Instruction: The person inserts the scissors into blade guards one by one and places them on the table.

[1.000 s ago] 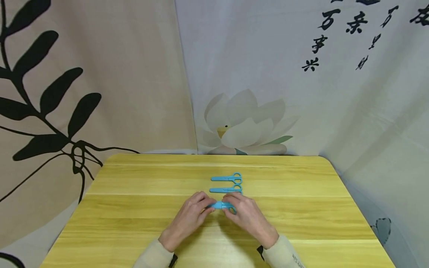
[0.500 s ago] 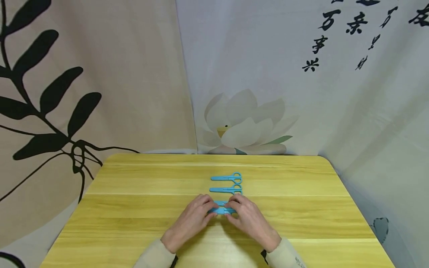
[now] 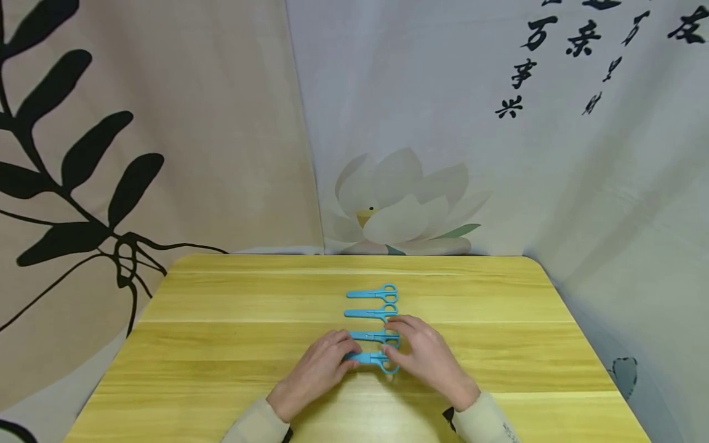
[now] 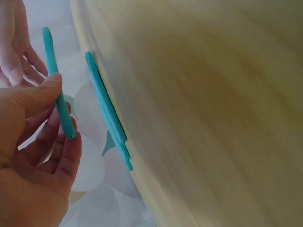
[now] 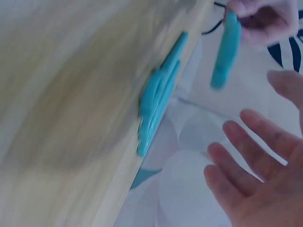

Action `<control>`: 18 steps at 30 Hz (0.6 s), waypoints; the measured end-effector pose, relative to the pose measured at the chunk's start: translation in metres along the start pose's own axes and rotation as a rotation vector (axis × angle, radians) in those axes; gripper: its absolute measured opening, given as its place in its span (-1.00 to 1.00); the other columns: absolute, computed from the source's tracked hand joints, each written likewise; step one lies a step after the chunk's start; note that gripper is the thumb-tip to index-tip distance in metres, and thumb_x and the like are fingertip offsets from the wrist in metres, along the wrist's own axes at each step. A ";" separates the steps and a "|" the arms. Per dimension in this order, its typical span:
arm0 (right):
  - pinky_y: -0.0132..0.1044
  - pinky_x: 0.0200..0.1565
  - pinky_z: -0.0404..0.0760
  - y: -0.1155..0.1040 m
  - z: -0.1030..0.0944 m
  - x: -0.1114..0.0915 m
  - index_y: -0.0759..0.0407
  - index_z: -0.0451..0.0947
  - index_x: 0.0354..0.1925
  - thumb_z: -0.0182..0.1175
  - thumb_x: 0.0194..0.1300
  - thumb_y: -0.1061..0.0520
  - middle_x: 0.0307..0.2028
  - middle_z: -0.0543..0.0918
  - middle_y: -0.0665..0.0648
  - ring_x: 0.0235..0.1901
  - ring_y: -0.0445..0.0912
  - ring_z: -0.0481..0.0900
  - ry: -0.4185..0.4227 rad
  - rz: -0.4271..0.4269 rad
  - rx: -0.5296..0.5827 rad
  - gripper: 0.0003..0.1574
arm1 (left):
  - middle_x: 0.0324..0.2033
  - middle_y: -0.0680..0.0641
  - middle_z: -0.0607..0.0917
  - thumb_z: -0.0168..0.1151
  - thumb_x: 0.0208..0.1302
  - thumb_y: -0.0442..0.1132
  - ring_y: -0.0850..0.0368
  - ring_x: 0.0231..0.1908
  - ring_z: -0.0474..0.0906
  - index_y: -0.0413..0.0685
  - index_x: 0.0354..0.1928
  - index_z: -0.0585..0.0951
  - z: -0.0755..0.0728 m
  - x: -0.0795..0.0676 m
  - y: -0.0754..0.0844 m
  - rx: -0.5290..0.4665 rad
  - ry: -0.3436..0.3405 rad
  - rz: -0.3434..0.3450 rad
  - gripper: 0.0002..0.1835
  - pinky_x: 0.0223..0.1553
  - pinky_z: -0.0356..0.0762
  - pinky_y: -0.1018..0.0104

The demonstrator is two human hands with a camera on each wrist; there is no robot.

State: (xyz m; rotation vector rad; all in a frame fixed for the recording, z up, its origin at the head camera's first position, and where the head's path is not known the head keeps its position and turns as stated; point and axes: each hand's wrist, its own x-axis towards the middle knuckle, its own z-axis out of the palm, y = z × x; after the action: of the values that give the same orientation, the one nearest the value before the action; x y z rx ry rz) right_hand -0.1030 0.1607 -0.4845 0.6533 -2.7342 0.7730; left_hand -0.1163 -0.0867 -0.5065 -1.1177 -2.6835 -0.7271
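A pair of blue scissors [image 3: 368, 358], its blades in a blue cover, is pinched at the covered end between the thumb and fingers of my left hand [image 3: 317, 370]. In both wrist views these scissors are raised off the table, handles toward the right. My right hand [image 3: 431, 358] hovers beside the handle loops; the right wrist view shows its fingers [image 5: 241, 156] spread and apart from the scissors. Just beyond lies another pair of blue scissors [image 3: 364, 336], partly behind my left fingers. Farther back lie two more pairs, the middle scissors [image 3: 362, 314] and the farthest scissors [image 3: 364, 295].
The scissors lie in a column on a wood-grain table [image 3: 221, 344] with rounded far corners. Behind it hangs a pale curtain [image 3: 421, 92] with a lotus, dark leaves and written characters.
Both hands held the scissors before; my right hand has let go and moved right. The held scissors have come nearer to me, uncovering the pair behind. The view has shifted slightly.
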 end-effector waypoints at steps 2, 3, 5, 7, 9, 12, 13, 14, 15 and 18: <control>0.05 0.14 0.63 0.006 -0.005 -0.001 0.18 0.68 0.12 0.47 0.30 -0.03 0.15 0.67 0.12 0.18 0.08 0.61 0.040 0.035 0.017 -0.49 | -0.24 0.12 0.64 0.53 0.23 -0.19 0.24 -0.21 0.54 -0.04 -0.18 0.76 0.001 0.001 0.001 -0.017 -0.021 -0.016 -0.83 -0.17 0.60 0.36; 0.06 0.15 0.62 0.009 -0.008 -0.001 0.19 0.67 0.14 0.47 0.29 -0.03 0.16 0.67 0.14 0.19 0.09 0.61 0.059 0.051 0.024 -0.47 | -0.24 0.12 0.65 0.53 0.22 -0.19 0.24 -0.21 0.54 -0.04 -0.18 0.76 0.001 0.001 0.002 -0.025 -0.030 -0.024 -0.83 -0.17 0.60 0.36; 0.07 0.18 0.60 0.015 -0.012 -0.002 0.19 0.66 0.17 0.46 0.30 -0.05 0.18 0.66 0.14 0.21 0.09 0.60 0.087 0.077 0.022 -0.44 | -0.23 0.12 0.66 0.53 0.23 -0.19 0.25 -0.21 0.54 -0.04 -0.18 0.76 0.002 0.002 0.003 -0.029 -0.049 -0.039 -0.83 -0.16 0.60 0.36; 0.09 0.21 0.58 0.020 -0.015 -0.003 0.18 0.65 0.18 0.45 0.31 -0.06 0.20 0.65 0.15 0.23 0.10 0.58 0.106 0.101 0.016 -0.42 | -0.23 0.12 0.66 0.53 0.22 -0.19 0.25 -0.21 0.54 -0.04 -0.18 0.77 0.003 0.003 0.003 -0.034 -0.067 -0.050 -0.83 -0.15 0.60 0.36; 0.10 0.23 0.56 0.025 -0.017 -0.004 0.18 0.64 0.20 0.44 0.32 -0.07 0.22 0.64 0.16 0.25 0.11 0.56 0.113 0.124 0.017 -0.42 | -0.23 0.12 0.66 0.53 0.22 -0.20 0.24 -0.20 0.55 -0.04 -0.17 0.77 0.005 0.004 0.003 -0.037 -0.085 -0.057 -0.82 -0.14 0.60 0.35; 0.14 0.26 0.52 0.032 -0.018 -0.005 0.18 0.62 0.24 0.42 0.34 -0.07 0.25 0.62 0.18 0.28 0.14 0.53 0.113 0.156 0.024 -0.40 | -0.23 0.13 0.67 0.53 0.22 -0.21 0.24 -0.19 0.57 -0.03 -0.17 0.77 0.007 0.006 0.002 -0.052 -0.113 -0.061 -0.83 -0.12 0.60 0.34; 0.15 0.26 0.51 0.034 -0.018 -0.005 0.17 0.60 0.25 0.42 0.35 -0.07 0.26 0.61 0.19 0.29 0.14 0.52 0.112 0.165 0.026 -0.39 | -0.23 0.13 0.67 0.53 0.23 -0.21 0.24 -0.19 0.57 -0.03 -0.17 0.77 0.008 0.007 0.002 -0.056 -0.124 -0.061 -0.84 -0.12 0.60 0.34; 0.16 0.27 0.50 0.036 -0.018 -0.006 0.17 0.59 0.27 0.41 0.35 -0.08 0.27 0.60 0.20 0.29 0.15 0.52 0.110 0.175 0.027 -0.37 | -0.23 0.13 0.68 0.53 0.23 -0.21 0.25 -0.18 0.57 -0.02 -0.18 0.77 0.008 0.007 0.001 -0.061 -0.134 -0.063 -0.84 -0.12 0.60 0.34; 0.17 0.27 0.49 0.037 -0.018 -0.006 0.17 0.58 0.29 0.41 0.36 -0.08 0.28 0.59 0.20 0.30 0.16 0.51 0.107 0.183 0.026 -0.36 | -0.23 0.13 0.68 0.53 0.24 -0.21 0.25 -0.18 0.57 -0.02 -0.18 0.77 0.009 0.008 0.001 -0.066 -0.143 -0.063 -0.85 -0.12 0.60 0.35; 0.19 0.27 0.49 0.041 -0.017 -0.007 0.14 0.54 0.34 0.39 0.37 -0.11 0.31 0.57 0.20 0.31 0.17 0.49 0.099 0.202 0.024 -0.32 | -0.24 0.15 0.67 0.52 0.25 -0.21 0.27 -0.19 0.56 0.00 -0.19 0.77 0.011 0.009 0.000 -0.078 -0.176 -0.069 -0.87 -0.12 0.59 0.36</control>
State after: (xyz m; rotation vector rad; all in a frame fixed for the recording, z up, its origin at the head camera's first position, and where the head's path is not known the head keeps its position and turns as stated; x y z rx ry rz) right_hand -0.1144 0.2038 -0.4905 0.3367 -2.7320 0.8587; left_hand -0.1225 -0.0759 -0.5135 -1.1636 -2.8754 -0.7856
